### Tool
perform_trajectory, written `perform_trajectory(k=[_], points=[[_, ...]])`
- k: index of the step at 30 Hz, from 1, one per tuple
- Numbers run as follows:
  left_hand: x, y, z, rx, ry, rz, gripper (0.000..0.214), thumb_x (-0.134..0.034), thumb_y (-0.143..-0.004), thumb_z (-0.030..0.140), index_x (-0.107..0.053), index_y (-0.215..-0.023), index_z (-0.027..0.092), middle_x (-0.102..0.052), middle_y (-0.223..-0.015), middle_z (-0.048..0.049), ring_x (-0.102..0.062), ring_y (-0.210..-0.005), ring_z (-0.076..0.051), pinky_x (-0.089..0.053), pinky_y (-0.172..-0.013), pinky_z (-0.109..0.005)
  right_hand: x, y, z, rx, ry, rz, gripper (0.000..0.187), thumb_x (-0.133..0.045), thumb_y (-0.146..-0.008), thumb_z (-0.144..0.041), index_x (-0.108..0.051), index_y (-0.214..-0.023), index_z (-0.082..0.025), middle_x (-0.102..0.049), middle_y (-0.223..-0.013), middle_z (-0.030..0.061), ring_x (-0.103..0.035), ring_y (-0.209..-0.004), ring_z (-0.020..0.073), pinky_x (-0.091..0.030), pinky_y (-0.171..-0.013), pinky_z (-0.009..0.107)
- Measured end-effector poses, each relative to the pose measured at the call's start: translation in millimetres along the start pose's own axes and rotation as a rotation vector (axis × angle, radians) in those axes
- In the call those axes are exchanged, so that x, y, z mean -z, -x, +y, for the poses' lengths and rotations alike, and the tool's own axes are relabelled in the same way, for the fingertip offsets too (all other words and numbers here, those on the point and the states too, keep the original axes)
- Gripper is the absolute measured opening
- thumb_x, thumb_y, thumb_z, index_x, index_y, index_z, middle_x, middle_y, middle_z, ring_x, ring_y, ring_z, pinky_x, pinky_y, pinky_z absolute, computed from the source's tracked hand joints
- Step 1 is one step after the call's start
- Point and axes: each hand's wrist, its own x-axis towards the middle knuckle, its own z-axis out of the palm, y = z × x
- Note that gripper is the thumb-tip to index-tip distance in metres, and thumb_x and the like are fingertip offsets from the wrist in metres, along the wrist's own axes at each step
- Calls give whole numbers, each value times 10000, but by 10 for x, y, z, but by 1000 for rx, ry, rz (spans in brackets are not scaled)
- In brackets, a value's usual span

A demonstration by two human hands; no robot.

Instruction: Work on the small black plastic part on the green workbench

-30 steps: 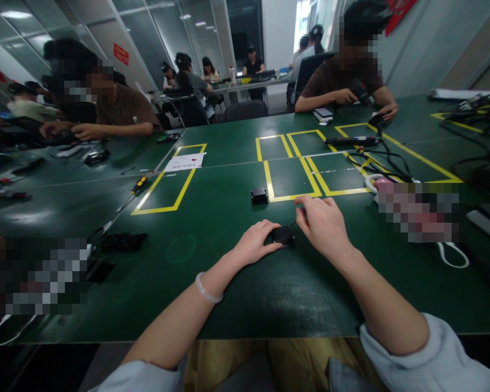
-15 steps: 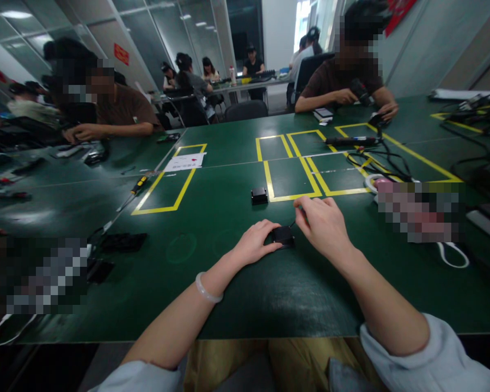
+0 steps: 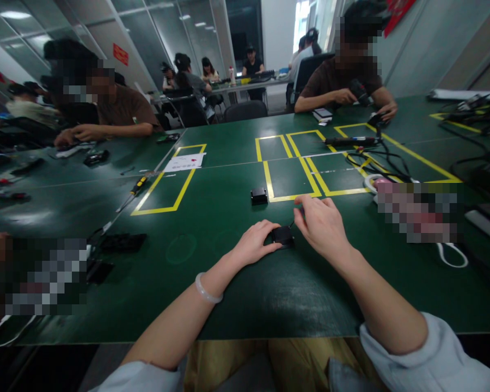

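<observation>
My left hand [image 3: 253, 243] rests on the green table [image 3: 228, 283] with its fingers curled round a small black box [image 3: 283, 236], holding it down. My right hand [image 3: 323, 224] is just right of the box, fingers pinched on a thin dark tool whose tip points at the box's top right corner. A second small black box [image 3: 259, 195] lies on the table a little farther away, beside a yellow taped rectangle [image 3: 291, 177].
A screwdriver with a yellow and black handle [image 3: 133, 191] lies to the left. Black parts [image 3: 122, 242] sit at the near left. Cables [image 3: 375, 158] and a white loop [image 3: 453, 256] lie to the right. Other people work across the table and at the left.
</observation>
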Motion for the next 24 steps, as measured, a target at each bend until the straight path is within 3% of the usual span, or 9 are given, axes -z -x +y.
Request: perform_trajectory(k=[5, 11, 21, 24], points=[[-8, -1, 0, 10, -4, -2, 396, -591, -857, 423, -529, -1194, 224, -564, -1078, -72, -544, -998, -238, -447, -880, -382, 25, 4, 15, -4, -20, -28, 267, -356, -956, -336, -549, -842, -191, -591, -668, 14, -515, -637, 152, -276, -697, 289], [-1, 0, 6, 10, -14, -2, 391, -596, -856, 416, -528, -1189, 222, -562, -1078, -72, -544, -992, -238, -448, -876, -377, 9, -2, 5, 14, -43, -8, 221, -369, -931, -236, -544, -1052, -173, -631, -770, 31, -559, -727, 165, -289, -728, 293], [-2, -1, 2, 1, -12, -1, 395, -595, -858, 416, -524, -1192, 216, -562, -1072, -68, -541, -992, -234, -447, -875, -368, 5, 1, 15, 4, -38, -42, 223, -363, -950, -312, -544, -930, -182, -617, -725, 22, -552, -687, 161, -290, -716, 293], [-2, 1, 3, 3, -11, 1, 391, -596, -859, 410, -523, -1191, 217, -561, -1071, -67, -542, -988, -231, -447, -872, -365, 12, -4, 2, 16, -38, -48, 210, -357, -943, -264, -547, -974, -181, -632, -765, 28, -564, -723, 162, -288, -726, 293]])
